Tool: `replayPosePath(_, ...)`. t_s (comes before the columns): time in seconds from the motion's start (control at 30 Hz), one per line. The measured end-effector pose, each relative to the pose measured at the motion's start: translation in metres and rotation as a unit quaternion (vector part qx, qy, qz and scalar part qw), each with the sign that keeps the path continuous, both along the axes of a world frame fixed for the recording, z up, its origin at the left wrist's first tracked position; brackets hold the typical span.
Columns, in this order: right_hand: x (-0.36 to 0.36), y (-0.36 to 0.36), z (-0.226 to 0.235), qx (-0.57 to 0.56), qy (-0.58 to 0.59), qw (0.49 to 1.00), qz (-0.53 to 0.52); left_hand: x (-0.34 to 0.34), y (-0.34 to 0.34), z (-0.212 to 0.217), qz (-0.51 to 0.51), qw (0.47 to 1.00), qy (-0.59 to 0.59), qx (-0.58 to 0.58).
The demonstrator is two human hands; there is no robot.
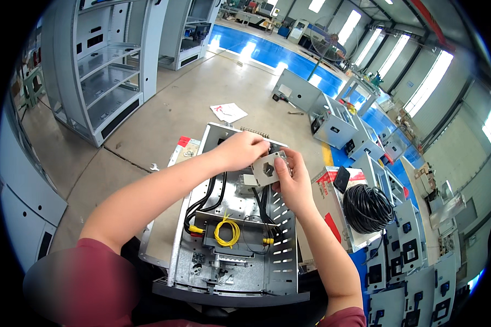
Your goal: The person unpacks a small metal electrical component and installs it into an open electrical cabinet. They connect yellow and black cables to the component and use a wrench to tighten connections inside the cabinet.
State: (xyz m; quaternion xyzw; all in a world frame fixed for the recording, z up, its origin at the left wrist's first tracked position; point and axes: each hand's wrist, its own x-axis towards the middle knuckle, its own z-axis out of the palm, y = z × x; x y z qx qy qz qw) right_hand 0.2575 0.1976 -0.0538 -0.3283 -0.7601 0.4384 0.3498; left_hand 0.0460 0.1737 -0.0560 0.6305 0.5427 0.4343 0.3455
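Centre frame: left hand [240, 151] and right hand [292, 182] both pinch grey square block with hexagonal hole [269, 169] above open metal enclosure [281, 240]. Black and yellow wiring [226, 231] already laid inside; block not yet seated.

Coil of black cable [367, 207], grey shelving cabinet [106, 71], white paper on floor [228, 112], blue floor strip [273, 54]

Concrete floor [169, 114], grey cabinets [109, 65], bright windows [428, 82].

hands 2 [244, 150] [295, 182] | square grey part 1 [268, 169] | black cable coil 1 [366, 208] | yellow wire loop 1 [226, 231]
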Motion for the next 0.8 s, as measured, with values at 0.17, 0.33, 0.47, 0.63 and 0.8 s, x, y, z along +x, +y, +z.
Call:
replayPosePath(0.17, 0.008, 0.003, -0.003, -0.04, 0.035, 0.999, 0.013, 0.005, -0.017, 0.01, -0.106, 0.988, -0.081, -0.082)
replayPosePath(0.33, 0.013, 0.003, 0.0, -0.083, 0.128, 0.986, 0.074, 0.003, -0.032, 0.021, -0.16, 0.979, -0.099, -0.083)
replayPosePath(0.47, 0.025, 0.012, -0.005, -0.127, 0.201, 0.961, 0.143, 0.018, -0.045, 0.018, -0.12, 0.956, -0.245, -0.106)
replayPosePath(0.63, 0.031, 0.013, -0.017, -0.071, 0.184, 0.965, 0.175, 0.037, -0.055, 0.021, -0.102, 0.938, -0.316, -0.094)
replayPosePath(0.8, 0.027, 0.009, -0.01, -0.074, 0.196, 0.964, 0.162, 0.036, -0.051, 0.028, -0.112, 0.942, -0.298, -0.103)
